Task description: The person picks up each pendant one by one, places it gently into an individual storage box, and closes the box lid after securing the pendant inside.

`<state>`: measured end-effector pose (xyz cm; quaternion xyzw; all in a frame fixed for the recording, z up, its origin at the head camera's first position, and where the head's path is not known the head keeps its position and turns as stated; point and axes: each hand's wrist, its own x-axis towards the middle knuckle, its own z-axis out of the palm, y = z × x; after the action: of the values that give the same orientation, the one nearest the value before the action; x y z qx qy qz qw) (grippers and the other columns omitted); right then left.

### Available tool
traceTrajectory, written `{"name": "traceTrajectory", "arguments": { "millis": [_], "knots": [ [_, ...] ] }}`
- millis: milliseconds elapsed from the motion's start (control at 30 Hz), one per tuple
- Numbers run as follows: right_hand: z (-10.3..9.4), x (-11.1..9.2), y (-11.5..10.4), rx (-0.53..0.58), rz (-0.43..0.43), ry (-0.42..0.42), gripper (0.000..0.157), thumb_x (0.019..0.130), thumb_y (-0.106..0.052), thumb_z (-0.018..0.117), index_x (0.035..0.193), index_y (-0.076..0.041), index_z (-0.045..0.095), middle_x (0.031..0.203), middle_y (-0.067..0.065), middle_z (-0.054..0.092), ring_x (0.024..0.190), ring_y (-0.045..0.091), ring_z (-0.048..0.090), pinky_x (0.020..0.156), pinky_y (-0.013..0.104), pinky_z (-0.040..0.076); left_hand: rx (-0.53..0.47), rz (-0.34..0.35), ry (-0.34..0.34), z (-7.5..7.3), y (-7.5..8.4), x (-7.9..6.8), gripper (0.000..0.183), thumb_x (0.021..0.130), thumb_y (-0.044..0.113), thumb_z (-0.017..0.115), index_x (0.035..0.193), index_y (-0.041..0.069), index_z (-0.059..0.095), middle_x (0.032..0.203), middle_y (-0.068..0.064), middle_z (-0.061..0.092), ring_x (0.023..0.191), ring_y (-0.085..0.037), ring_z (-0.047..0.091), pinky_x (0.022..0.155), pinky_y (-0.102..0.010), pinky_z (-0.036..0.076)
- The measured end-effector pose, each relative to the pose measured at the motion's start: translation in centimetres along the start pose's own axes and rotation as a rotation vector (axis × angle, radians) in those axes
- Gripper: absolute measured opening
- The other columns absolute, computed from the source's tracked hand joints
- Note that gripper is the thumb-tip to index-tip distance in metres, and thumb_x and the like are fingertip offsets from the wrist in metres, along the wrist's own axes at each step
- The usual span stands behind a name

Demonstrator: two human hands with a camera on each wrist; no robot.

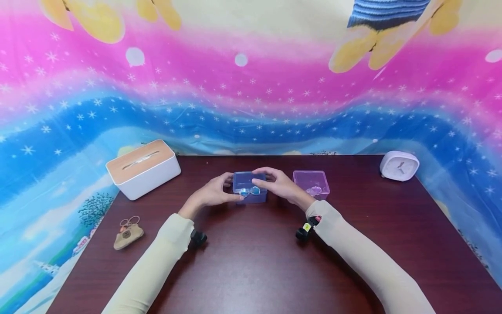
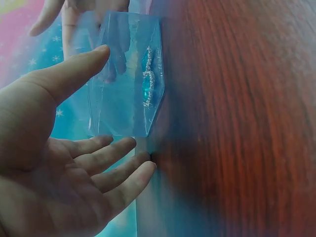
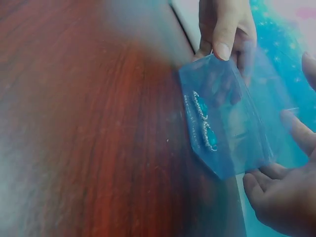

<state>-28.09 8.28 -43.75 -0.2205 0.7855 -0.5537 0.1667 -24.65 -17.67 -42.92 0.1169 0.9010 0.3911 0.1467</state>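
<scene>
A clear blue lidded box (image 1: 249, 197) stands on the dark table between my hands, with a shiny blue bow at its front. My left hand (image 1: 213, 190) is at the box's left side. Its thumb reaches past the near left corner, and its loosely spread fingers lie along the side in the left wrist view. Around the right side arches my right hand (image 1: 279, 183), thumb over the lid and fingers toward the back. In the right wrist view its fingertips (image 3: 261, 173) are close against the box; contact is unclear.
A pink clear box (image 1: 310, 179) with a bow stands just right of my right hand. Farther out are a white tissue box (image 1: 150, 181) with a wooden top, a tan pouch keychain (image 1: 128, 237) and a white clock (image 1: 399, 165). A printed cloth backdrop (image 1: 251, 117) rises behind the table.
</scene>
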Motion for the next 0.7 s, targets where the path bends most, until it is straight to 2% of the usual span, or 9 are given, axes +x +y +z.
{"name": "traceTrajectory", "arguments": {
  "millis": [133,300,500,700],
  "knots": [
    [-0.1,-0.5,0.4,-0.016,0.024,0.000,0.044,0.098,-0.031,0.071,0.138,-0.016,0.063,0.155,0.009,0.051,0.148,0.035,0.045,0.116,0.051,0.045,0.010,-0.001,0.001,0.0,-0.1,-0.1,0.089,0.086,0.044,0.082,0.153,0.006,0.037,0.148,-0.018,0.053,0.138,-0.037,0.053,0.116,-0.054,0.043],
    [-0.1,-0.6,1.0,0.001,0.055,-0.003,0.046,0.096,-0.024,0.074,0.139,-0.014,0.062,0.154,0.013,0.052,0.143,0.035,0.051,0.112,0.050,0.048,0.015,0.007,-0.008,0.0,-0.2,-0.1,0.091,0.087,0.044,0.081,0.156,0.007,0.034,0.149,-0.018,0.053,0.138,-0.037,0.052,0.116,-0.055,0.042],
    [-0.1,-0.3,1.3,0.000,0.041,0.002,0.047,0.095,-0.020,0.075,0.140,-0.014,0.060,0.156,0.013,0.049,0.146,0.035,0.048,0.113,0.050,0.048,-0.014,0.036,-0.015,-0.2,-0.3,-0.1,0.101,0.089,0.047,0.077,0.164,0.016,0.017,0.153,-0.018,0.049,0.141,-0.037,0.051,0.117,-0.057,0.040],
    [-0.1,-0.3,1.5,-0.008,0.049,-0.007,0.045,0.098,-0.023,0.071,0.141,-0.014,0.059,0.154,0.013,0.051,0.142,0.034,0.052,0.109,0.047,0.051,-0.044,0.045,-0.052,-0.4,-0.5,0.0,0.085,0.099,0.047,0.065,0.165,0.020,0.018,0.152,-0.018,0.050,0.141,-0.039,0.052,0.115,-0.057,0.043]
  ]
}}
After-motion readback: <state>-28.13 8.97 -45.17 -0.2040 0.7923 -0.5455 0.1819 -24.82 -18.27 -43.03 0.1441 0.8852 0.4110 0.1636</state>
